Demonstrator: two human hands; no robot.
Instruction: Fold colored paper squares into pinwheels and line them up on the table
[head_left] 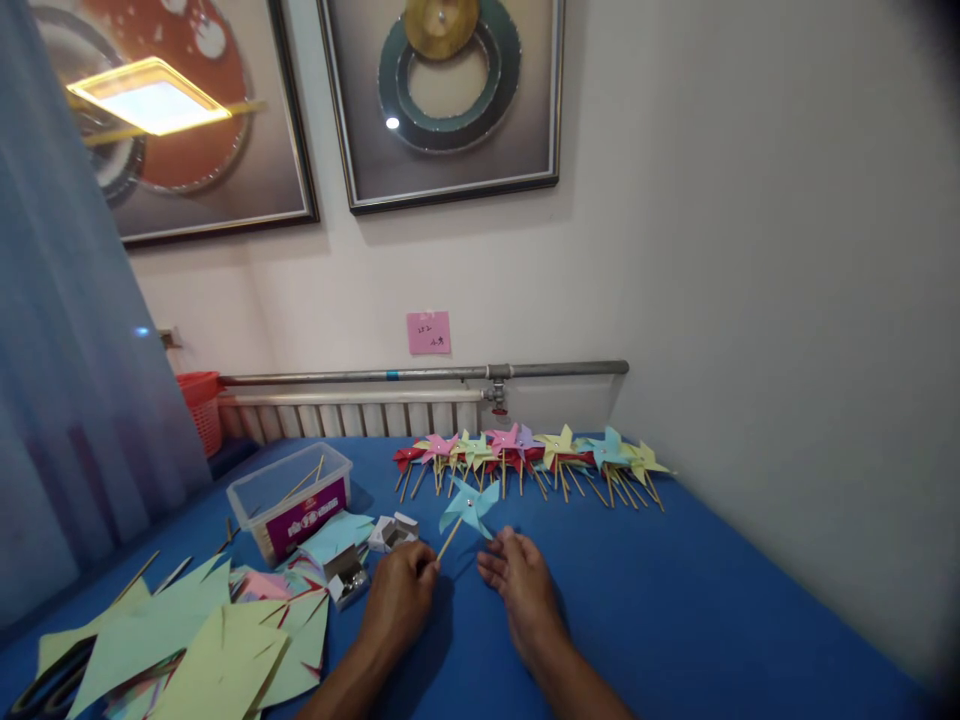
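A light-blue paper pinwheel (470, 504) on a thin wooden stick stands tilted above the blue table. My left hand (403, 590) pinches the lower end of its stick between thumb and fingers. Just right of the pinwheel, my right hand (523, 588) is held with slightly curled fingers apart, near the lower blade; whether a fingertip touches it I cannot tell. Nothing shows in that hand. Beside my left hand lie two small white boxes: one box (346, 577) holds shiny metal pieces, the other box (393, 531) has its flap up.
A row of finished pinwheels (525, 450) in several colours lies along the back. At left are a clear plastic tub (291, 500) with sticks, cut paper sheets (225, 650) and dark-handled scissors (56, 680). A red basket (201, 410), radiator (352, 415) and pipe stand behind the table.
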